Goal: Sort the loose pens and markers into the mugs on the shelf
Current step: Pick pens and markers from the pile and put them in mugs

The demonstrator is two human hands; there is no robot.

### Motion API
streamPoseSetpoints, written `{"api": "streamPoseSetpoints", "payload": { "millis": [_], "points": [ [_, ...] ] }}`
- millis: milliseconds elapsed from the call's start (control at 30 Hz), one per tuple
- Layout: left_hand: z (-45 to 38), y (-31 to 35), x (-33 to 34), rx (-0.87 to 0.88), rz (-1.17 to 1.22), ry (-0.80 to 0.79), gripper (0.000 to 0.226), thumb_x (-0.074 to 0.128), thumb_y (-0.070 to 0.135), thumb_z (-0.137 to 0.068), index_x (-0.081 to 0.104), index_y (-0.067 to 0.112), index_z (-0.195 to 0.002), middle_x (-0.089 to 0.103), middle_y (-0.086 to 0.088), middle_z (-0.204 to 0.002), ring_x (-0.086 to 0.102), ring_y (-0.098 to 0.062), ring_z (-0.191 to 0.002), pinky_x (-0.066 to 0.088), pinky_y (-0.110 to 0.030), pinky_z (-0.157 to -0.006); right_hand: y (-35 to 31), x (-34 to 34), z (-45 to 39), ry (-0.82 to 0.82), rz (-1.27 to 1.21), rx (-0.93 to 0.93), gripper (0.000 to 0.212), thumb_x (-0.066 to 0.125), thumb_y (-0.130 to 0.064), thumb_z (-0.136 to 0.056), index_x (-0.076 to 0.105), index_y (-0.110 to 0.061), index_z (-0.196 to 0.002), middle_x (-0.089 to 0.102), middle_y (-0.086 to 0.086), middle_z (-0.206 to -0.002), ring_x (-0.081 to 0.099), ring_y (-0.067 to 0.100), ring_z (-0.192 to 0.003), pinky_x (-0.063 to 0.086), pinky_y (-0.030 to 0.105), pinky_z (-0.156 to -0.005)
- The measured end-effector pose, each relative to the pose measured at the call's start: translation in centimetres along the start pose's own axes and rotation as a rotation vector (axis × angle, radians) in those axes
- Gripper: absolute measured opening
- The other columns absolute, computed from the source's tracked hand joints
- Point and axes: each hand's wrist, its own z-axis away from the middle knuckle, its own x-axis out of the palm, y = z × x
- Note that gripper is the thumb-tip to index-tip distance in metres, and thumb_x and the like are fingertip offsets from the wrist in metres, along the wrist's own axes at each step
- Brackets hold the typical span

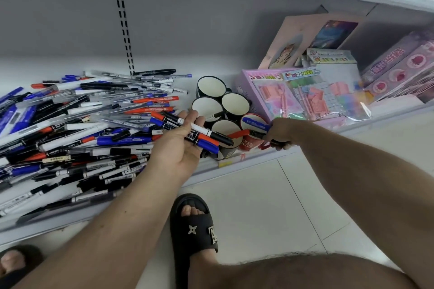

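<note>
Five mugs [235, 103] stand clustered on the shelf [246, 164]: four black [210, 86], one red [252, 132]. The loose pens and markers [75, 129] form a heap too dense to count. Two hands, two black slippers [193, 230], and roughly four pink stationery packs [277, 96] show.

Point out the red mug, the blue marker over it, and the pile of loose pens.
red mug [249, 143], head view, on its outer wall
blue marker [256, 123], head view, on its barrel
pen pile [77, 129], head view, near its middle
</note>
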Motion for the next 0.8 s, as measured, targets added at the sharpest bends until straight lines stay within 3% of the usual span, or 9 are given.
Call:
{"api": "streamPoseSetpoints", "payload": {
  "millis": [167, 233, 367, 433, 533, 633, 700, 800],
  "points": [
    [0.1, 0.1, -0.3, -0.009, 0.004, 0.003, 0.021, 0.044, 0.004, -0.101, 0.062, 0.012, -0.109, 0.072, -0.004, -0.103, 0.068, -0.015, -0.092, 0.054, -0.031, -0.078, -0.9, 0.8, -0.3, 0.017, 0.011, -0.034, 0.028, 0.065, -0.018, -0.092, 0.059, 0.005, -0.107, 0.074, 0.022, -0.090, 0.059, 0.025, -0.060, 0.046, 0.030, -0.056],
    [0.3, 0.0, -0.4, -0.012, -0.009, -0.003, 0.022, 0.043, 0.004, -0.102, 0.064, 0.011, -0.107, 0.072, -0.004, -0.104, 0.069, -0.015, -0.092, 0.053, -0.032, -0.083, -1.0, 1.1, -0.3, 0.071, 0.021, -0.057, 0.031, 0.068, -0.021, -0.091, 0.056, 0.001, -0.109, 0.072, 0.018, -0.087, 0.063, 0.023, -0.062, 0.052, 0.029, -0.057],
    [0.6, -0.4, -0.4, -0.015, -0.034, -0.003, 0.024, 0.042, 0.003, -0.102, 0.065, 0.011, -0.101, 0.071, -0.005, -0.101, 0.067, -0.015, -0.094, 0.049, -0.034, -0.094, -1.0, 1.3, -0.6, 0.194, -0.026, -0.096, 0.031, 0.072, -0.020, -0.088, 0.062, -0.002, -0.111, 0.068, 0.018, -0.094, 0.065, 0.027, -0.073, 0.060, 0.039, -0.077],
    [0.7, -0.4, -0.4, -0.018, -0.035, -0.008, 0.024, 0.042, 0.002, -0.102, 0.065, 0.011, -0.100, 0.072, -0.004, -0.100, 0.067, -0.016, -0.096, 0.049, -0.035, -0.097, -0.6, 1.3, -0.8, 0.210, -0.191, -0.079, 0.032, 0.075, -0.018, -0.085, 0.064, 0.000, -0.109, 0.070, 0.022, -0.098, 0.067, 0.030, -0.074, 0.060, 0.045, -0.083],
    [0.6, -0.3, -0.6, -0.031, -0.036, -0.017, 0.023, 0.044, 0.002, -0.100, 0.065, 0.012, -0.104, 0.074, -0.004, -0.098, 0.068, -0.016, -0.096, 0.051, -0.035, -0.092, -0.1, 1.6, -1.1, 0.232, -0.427, -0.041, 0.030, 0.075, -0.014, -0.086, 0.064, 0.003, -0.107, 0.070, 0.024, -0.096, 0.072, 0.036, -0.080, 0.060, 0.045, -0.081],
    [0.4, 0.0, -1.2, -0.053, -0.064, -0.043, 0.029, 0.042, 0.004, -0.101, 0.062, 0.011, -0.120, 0.073, -0.004, -0.107, 0.068, -0.016, -0.099, 0.054, -0.032, -0.082, -0.3, 2.4, -1.1, 0.221, -0.536, -0.025, 0.027, 0.074, -0.017, -0.088, 0.064, 0.004, -0.103, 0.070, 0.022, -0.093, 0.071, 0.035, -0.076, 0.060, 0.047, -0.081],
    [0.3, 0.2, -1.4, -0.058, -0.065, -0.048, 0.033, 0.042, 0.005, -0.101, 0.058, 0.010, -0.129, 0.072, -0.004, -0.115, 0.068, -0.016, -0.101, 0.054, -0.034, -0.084, -0.6, 2.7, -1.2, 0.236, -0.568, -0.026, 0.026, 0.075, -0.017, -0.087, 0.065, 0.004, -0.100, 0.071, 0.020, -0.087, 0.067, 0.031, -0.068, 0.060, 0.049, -0.081],
    [0.5, 0.5, -1.6, -0.054, -0.054, -0.068, 0.031, 0.042, 0.004, -0.101, 0.060, 0.011, -0.124, 0.071, -0.006, -0.117, 0.067, -0.020, -0.105, 0.053, -0.038, -0.089, -0.5, 2.3, -1.4, 0.280, -0.548, 0.006, 0.033, 0.082, -0.020, -0.078, 0.067, 0.001, -0.098, 0.073, 0.017, -0.081, 0.072, 0.027, -0.068, 0.062, 0.045, -0.077]
  ]
}}
